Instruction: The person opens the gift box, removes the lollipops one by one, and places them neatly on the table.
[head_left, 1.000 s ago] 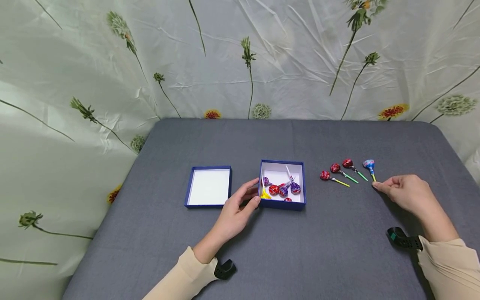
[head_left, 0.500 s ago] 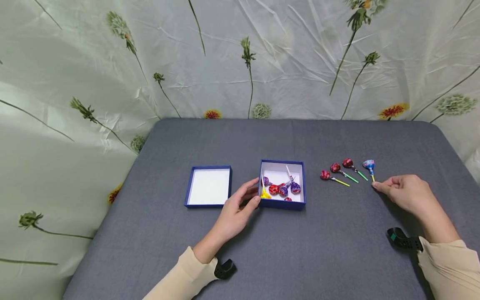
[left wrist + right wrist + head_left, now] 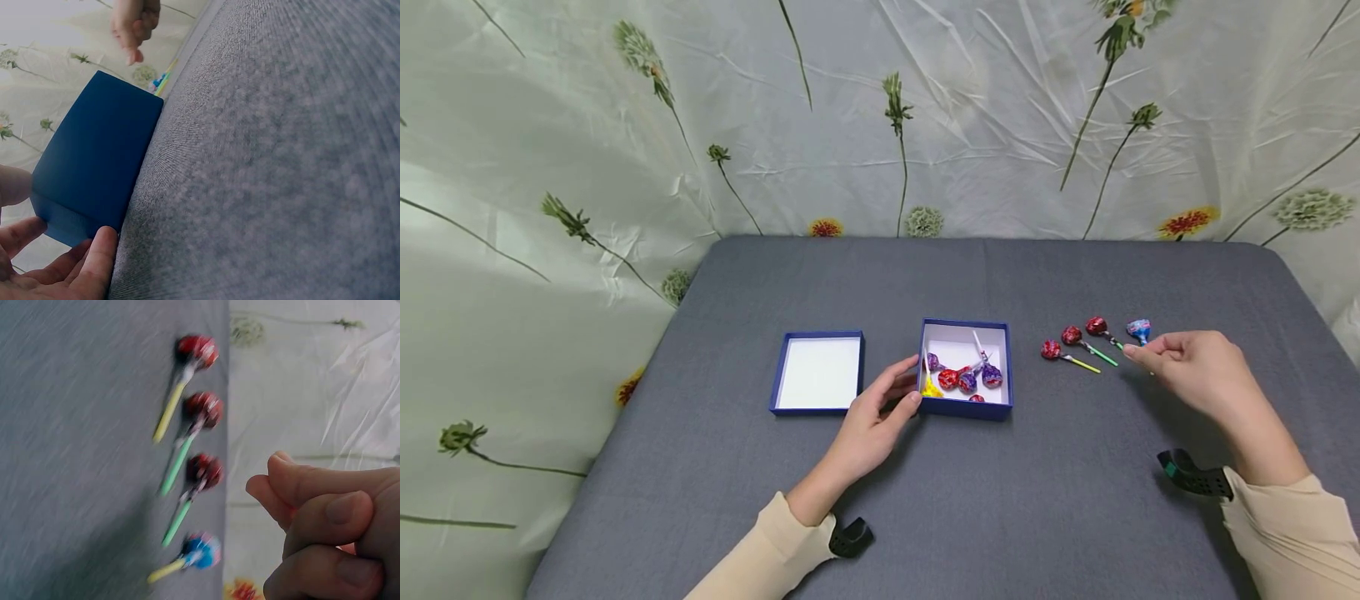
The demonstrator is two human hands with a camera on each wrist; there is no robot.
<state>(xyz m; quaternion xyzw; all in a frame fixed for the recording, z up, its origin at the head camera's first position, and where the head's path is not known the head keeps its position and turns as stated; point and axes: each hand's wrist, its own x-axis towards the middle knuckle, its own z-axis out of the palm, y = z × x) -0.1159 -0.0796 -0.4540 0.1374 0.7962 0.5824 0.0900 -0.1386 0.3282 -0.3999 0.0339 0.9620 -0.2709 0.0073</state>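
Observation:
My left hand (image 3: 867, 435) holds a blue box (image 3: 966, 410) by its left side, thumb at the near corner and fingers along the left wall. Inside lie several lollipops, among them red ones (image 3: 948, 380), purple ones (image 3: 992, 377) and a yellow one (image 3: 932, 389). My right hand (image 3: 1206, 375) hovers above the table with curled fingers, thumb and index tips close together, holding nothing. Below and beyond it, a blue lollipop (image 3: 203, 551) lies at the end of a row with three red lollipops (image 3: 204, 410), sticks pointing toward me.
Left of the box, the shallow blue lid (image 3: 818, 375) lies with its white inside up. A grey cloth (image 3: 1000, 517) covers the table. Behind it hangs a pale curtain (image 3: 835, 150) with printed flowers.
My right hand has let go of the blue lollipop's stick, risen a little and shifted left. The blue lollipop stays in place. My left hand and the box have not moved.

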